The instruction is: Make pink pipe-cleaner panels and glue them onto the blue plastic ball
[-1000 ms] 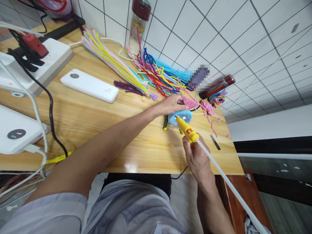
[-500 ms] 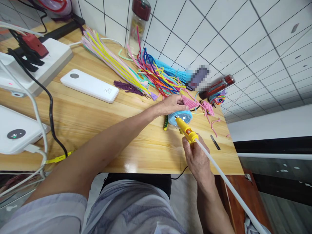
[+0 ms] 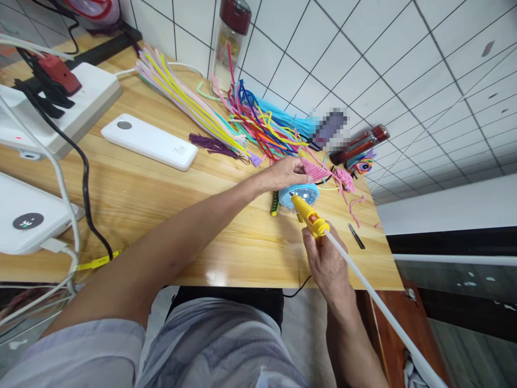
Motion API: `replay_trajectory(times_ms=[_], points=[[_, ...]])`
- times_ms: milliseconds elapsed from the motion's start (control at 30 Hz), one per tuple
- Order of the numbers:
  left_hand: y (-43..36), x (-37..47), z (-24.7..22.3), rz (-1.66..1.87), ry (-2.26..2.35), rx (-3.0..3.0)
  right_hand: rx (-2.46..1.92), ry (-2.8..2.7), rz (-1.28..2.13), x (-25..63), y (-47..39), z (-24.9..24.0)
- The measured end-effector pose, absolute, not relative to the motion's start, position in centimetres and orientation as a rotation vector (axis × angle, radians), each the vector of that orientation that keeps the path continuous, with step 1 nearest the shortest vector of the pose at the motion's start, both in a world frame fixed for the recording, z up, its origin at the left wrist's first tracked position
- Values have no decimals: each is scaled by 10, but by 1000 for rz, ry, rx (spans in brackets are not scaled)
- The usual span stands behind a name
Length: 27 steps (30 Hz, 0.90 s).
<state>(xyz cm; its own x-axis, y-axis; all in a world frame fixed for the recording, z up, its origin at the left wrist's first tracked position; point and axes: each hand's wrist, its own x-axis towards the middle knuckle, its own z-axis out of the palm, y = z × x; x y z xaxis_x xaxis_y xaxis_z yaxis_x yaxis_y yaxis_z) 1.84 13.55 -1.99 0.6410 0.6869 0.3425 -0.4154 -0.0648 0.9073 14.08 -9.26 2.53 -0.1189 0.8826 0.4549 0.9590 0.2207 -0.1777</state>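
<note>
My right hand (image 3: 328, 258) is wrapped round a yellow glue gun (image 3: 309, 214) with a long white stick running out of its back. The gun's nozzle points at a clear dome with a light-blue rim (image 3: 304, 195) on the table. Fingers closed, my left hand (image 3: 285, 173) is at the far side of the dome, holding a pink ribbed piece (image 3: 315, 170). A pink fuzzy bundle (image 3: 344, 180) lies to the right of that piece. The green and yellow handle of a tool (image 3: 274, 203) shows at the dome's left.
Coloured pipe cleaners (image 3: 266, 121) are heaped along the wall, near a glass bottle (image 3: 228, 48). A white power bank (image 3: 149, 141) and a power strip (image 3: 86, 99) are at the left. Small snips (image 3: 356, 236) lie right of the glue gun.
</note>
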Motion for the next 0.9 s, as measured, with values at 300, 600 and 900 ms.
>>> replay_trajectory(times_ms=[300,600,900], points=[[135,17,-19,926,268,1369,-1715,-2033,-205,140,-93,28],[131,13,-11,888,264,1357,-1706,-2035,-200,141,-93,26],[132,13,-12,898,265,1355,-1713,-2036,-195,141,-93,27]])
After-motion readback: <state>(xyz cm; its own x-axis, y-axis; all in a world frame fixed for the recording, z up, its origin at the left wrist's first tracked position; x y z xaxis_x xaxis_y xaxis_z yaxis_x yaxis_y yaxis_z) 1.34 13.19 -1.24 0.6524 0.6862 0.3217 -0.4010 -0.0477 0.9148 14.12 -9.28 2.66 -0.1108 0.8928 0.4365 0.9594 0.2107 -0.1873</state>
